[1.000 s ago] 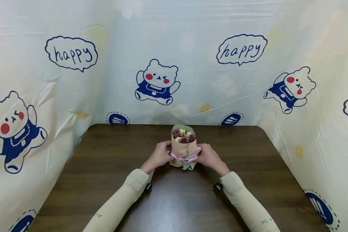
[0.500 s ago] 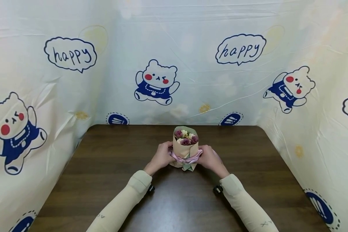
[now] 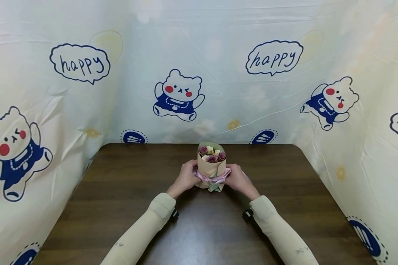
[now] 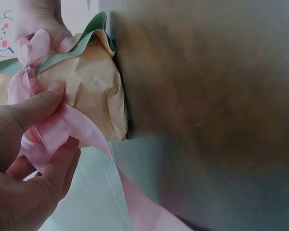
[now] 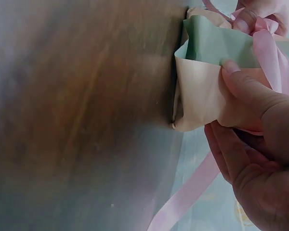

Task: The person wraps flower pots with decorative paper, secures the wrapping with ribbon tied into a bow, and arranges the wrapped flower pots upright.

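Note:
A small bouquet (image 3: 211, 167) of purple and cream flowers stands upright on the table, wrapped in tan and green paper. A pink ribbon (image 4: 79, 122) is tied in a bow around its waist, and a long tail hangs down each side. My left hand (image 3: 187, 176) grips the bouquet from the left; in the left wrist view its thumb presses the paper and ribbon while the fingers curl behind. From the other side my right hand (image 3: 239, 179) holds the wrapping paper (image 5: 204, 91), thumb in front and fingers behind. The flowers are out of sight in both wrist views.
The dark wooden table (image 3: 136, 169) extends around the bouquet on all sides. Behind and beside it hangs a pale curtain (image 3: 225, 92) printed with bears and "happy" bubbles, close to the table's back edge.
Over the second, the bouquet has shifted slightly to the right with both hands on it. Since half a second ago it has moved a little up in the head view. Both hands keep their hold.

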Demonstrator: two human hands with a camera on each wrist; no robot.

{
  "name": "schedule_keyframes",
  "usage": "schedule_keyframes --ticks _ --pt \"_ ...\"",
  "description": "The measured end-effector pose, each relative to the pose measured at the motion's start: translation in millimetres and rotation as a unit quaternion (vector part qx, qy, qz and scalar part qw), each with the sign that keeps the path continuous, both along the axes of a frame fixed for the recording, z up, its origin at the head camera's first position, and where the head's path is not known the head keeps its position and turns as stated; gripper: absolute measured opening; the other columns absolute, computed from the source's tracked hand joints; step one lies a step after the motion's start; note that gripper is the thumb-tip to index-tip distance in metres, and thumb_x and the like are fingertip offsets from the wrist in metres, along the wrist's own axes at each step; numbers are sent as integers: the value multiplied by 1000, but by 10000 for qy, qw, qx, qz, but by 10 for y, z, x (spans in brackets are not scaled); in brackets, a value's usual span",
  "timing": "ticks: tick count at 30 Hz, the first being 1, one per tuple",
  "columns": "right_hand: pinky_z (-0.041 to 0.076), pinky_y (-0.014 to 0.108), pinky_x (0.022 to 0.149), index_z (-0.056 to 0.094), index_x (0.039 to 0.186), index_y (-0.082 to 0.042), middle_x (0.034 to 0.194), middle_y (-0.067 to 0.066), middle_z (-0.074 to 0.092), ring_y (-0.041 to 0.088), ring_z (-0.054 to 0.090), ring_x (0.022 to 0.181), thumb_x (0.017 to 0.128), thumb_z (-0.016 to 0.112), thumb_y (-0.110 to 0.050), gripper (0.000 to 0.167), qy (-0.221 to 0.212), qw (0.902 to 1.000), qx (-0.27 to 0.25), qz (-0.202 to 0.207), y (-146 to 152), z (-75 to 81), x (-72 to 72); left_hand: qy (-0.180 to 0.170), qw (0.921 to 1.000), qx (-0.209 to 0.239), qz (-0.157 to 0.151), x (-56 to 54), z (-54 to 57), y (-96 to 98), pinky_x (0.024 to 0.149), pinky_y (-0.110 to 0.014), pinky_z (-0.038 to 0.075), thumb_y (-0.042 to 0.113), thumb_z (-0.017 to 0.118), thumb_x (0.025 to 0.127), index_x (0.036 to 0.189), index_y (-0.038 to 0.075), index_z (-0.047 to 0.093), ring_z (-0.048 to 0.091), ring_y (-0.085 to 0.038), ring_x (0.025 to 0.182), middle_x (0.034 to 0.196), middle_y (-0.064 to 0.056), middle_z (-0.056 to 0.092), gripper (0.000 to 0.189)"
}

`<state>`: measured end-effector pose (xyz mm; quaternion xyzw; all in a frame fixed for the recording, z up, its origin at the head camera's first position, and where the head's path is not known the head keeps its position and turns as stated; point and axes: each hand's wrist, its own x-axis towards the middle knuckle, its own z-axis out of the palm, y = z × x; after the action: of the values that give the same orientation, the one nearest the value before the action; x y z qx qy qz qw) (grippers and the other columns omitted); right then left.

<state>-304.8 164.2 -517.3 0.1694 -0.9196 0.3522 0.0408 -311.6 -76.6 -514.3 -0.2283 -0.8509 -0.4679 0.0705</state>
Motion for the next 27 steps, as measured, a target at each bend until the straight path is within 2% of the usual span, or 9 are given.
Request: schedule_keyframes --ticks 6,8,11,15,22,27 --pt "53 31 69 73 93 -9 84 0 72 9 60 72 80 86 -14 20 -9 9995 -261 158 -30 -22 -115 -132 9999 -56 5 -86 -7 -18 85 -42 55 -8 83 70 118 -2 68 65 -27 97 109 -18 70 50" --pt "52 30 68 73 92 -9 84 0 72 9 60 72 80 86 -12 19 25 9993 -308 189 -42 -29 -148 -61 10000 -67 -2 -106 -10 -22 86 -43 55 -8 82 70 117 -3 68 66 -29 99 110 -19 70 49" --pt "51 30 66 72 91 -7 82 2 72 10 59 71 79 85 -10 18 101 9989 -360 266 -54 -29 -174 -4 10000 -56 -16 -133 -16 -33 89 -45 55 -8 81 70 117 -4 68 67 -31 101 110 -20 70 49" --pt "52 31 67 72 91 -6 83 4 72 11 60 72 78 86 -9 19 219 9982 -366 410 -56 -18 -195 -95 9998 -118 -132 -180 -26 -67 87 -43 55 -6 82 70 121 -2 68 65 -29 100 111 -19 69 53" --pt "55 31 72 73 102 -4 91 6 74 11 64 79 77 87 -9 29 239 9974 -181 653 10 11 -221 -353 9961 -442 -677 -249 10 -196 93 -43 53 5 87 76 138 0 59 65 -26 107 123 -16 68 67" --pt "58 39 79 67 124 0 105 11 73 19 67 87 78 89 -13 52 -352 9958 46 841 155 64 -164 -703 9878 -669 -1217 -222 28 -348 99 -46 52 10 86 81 151 -1 44 63 -31 120 141 -19 59 82"
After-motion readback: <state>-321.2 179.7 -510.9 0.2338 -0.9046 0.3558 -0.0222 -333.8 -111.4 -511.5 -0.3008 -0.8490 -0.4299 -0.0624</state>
